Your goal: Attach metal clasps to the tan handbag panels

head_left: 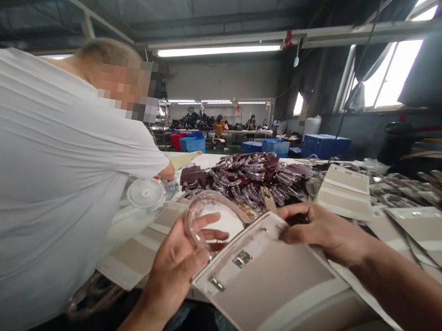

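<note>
A beige bag panel (262,274) with pale bands and small metal fittings is tilted in front of me. From its top edge rises a curved, plastic-wrapped bag handle (192,211). My left hand (183,255) holds the handle near its left base, the thumb beside the panel edge and several fingers reaching through the loop. At the panel's upper right corner, my right hand (312,229) pinches the edge near the handle's other end; part of its grip is hidden.
Wrapped dark-red handles (248,176) are heaped behind my hands. More beige panels (346,192) lie to the right. A co-worker in a white shirt (41,175) leans in at left, beside a small white fan (146,192). Blue crates (275,146) stand farther back.
</note>
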